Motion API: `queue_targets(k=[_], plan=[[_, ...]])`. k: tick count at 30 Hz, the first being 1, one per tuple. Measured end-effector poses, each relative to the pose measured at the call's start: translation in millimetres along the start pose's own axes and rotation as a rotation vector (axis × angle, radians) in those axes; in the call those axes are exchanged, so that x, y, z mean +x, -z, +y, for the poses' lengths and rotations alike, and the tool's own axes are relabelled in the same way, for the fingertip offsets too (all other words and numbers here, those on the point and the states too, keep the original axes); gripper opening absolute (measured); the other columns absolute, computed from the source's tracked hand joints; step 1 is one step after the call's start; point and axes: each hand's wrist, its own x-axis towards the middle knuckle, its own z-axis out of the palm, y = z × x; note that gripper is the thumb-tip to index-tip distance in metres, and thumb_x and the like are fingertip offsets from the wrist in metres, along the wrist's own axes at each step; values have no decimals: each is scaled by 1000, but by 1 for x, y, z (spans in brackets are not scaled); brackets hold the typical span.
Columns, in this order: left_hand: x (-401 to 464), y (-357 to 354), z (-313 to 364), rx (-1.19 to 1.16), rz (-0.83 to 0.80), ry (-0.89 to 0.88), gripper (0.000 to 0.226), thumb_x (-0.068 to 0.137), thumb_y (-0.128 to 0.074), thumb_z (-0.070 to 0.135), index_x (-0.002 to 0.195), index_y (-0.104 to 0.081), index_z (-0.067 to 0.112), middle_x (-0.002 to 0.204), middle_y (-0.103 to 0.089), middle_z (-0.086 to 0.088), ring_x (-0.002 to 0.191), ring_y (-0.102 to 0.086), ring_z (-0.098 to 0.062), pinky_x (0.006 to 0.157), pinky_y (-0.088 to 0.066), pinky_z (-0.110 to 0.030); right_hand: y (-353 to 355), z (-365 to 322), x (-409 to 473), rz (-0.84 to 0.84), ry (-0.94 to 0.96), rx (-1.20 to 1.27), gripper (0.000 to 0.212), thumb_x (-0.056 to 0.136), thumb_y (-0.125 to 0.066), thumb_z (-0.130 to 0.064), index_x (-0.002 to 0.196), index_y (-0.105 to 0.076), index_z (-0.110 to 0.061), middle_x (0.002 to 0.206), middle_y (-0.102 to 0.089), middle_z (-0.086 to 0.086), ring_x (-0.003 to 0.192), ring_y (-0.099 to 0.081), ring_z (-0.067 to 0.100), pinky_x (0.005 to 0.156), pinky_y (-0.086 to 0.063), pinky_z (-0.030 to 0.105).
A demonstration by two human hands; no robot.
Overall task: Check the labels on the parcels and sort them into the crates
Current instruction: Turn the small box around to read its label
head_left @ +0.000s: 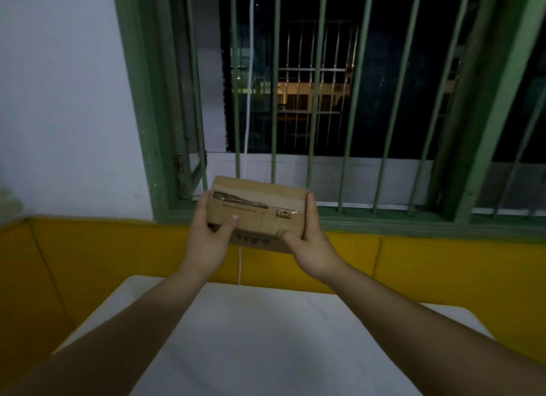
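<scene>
A brown cardboard parcel [260, 208] is held up in the air in front of the window, above the far edge of a white table [266, 336]. My left hand [208, 236] grips its left end, thumb on the near face and fingers wrapped behind. My right hand [307, 242] grips its right end, fingers up the side and thumb under the lower edge. The near face carries brown tape, a dark torn strip and small printed marks. No crates are in view.
A yellow cushioned bench [443, 265] runs along the wall behind the table. Above it is a green barred window [348, 100] with darkness outside. A thin white cord [240, 265] hangs down behind the parcel. A white wall [59, 100] fills the left.
</scene>
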Motion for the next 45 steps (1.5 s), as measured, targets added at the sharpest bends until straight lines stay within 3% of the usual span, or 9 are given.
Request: queue_targets(k=[2,6,10,14,33,38,41,43,45], plan=[[-16,-20,10,-6,3,-2,67,94,-58,18,151,-24,22,132,-44,11,119,-40,-2,89,-37,-13,24,3,-14,-5,-6,-8,94,96,-55,-18,150,21,-34,129,-49,-18,119,-45,1,91,-37,12],[-49,-65,41,-4,-21,-21,64,94,-58,17,150,-26,24,128,-45,14,117,-41,0,76,-35,2,79,2,-47,23,6,-20,96,94,-57,-20,150,20,-38,132,-50,-15,124,-45,5,104,-39,26],[-65,-93,68,-7,-62,-48,64,94,-59,19,150,-28,22,140,-47,5,124,-44,-9,93,-38,-20,122,-7,-74,59,12,-17,95,95,-56,-19,149,21,-36,130,-48,-16,123,-44,3,100,-35,22],[-75,-107,89,-8,-98,-82,64,94,-59,20,150,-27,23,136,-47,6,120,-45,-9,95,-38,-24,145,-17,-94,102,11,-52,98,95,-57,-25,147,25,-38,136,-43,-16,131,-40,8,106,-33,28],[-81,-59,124,-114,-132,-142,63,93,-61,17,147,-31,27,132,-49,7,121,-46,-10,98,-38,-26,119,-60,-110,172,87,-57,100,84,-62,-38,147,15,-49,151,-37,-10,138,-36,13,114,-33,46],[-78,-49,127,-81,-133,-112,63,83,-71,3,126,-32,27,120,-46,5,95,-52,-4,68,-46,-7,116,-65,-104,250,19,20,110,76,-69,-55,150,12,-43,156,-25,-5,142,-30,22,114,-32,50],[-77,-46,127,-85,-172,-94,57,86,-69,8,123,-30,25,112,-43,8,99,-49,-10,69,-44,-12,122,-70,-100,381,-69,68,75,90,-54,-56,152,-21,-31,155,-25,1,140,-31,26,114,-32,47],[-75,-43,128,-186,-163,-4,33,97,-53,29,127,-38,26,118,-49,4,109,-51,-18,80,-49,-26,122,-72,-97,431,-53,57,40,94,-46,-56,127,-50,-33,140,-43,6,122,-47,23,104,-42,45],[-72,-42,128,-230,-140,61,22,102,-38,39,111,-54,26,112,-59,-2,109,-56,-23,86,-50,-38,121,-72,-95,469,-29,66,17,98,-48,-44,109,-54,-32,127,-49,6,107,-52,20,94,-46,40]])
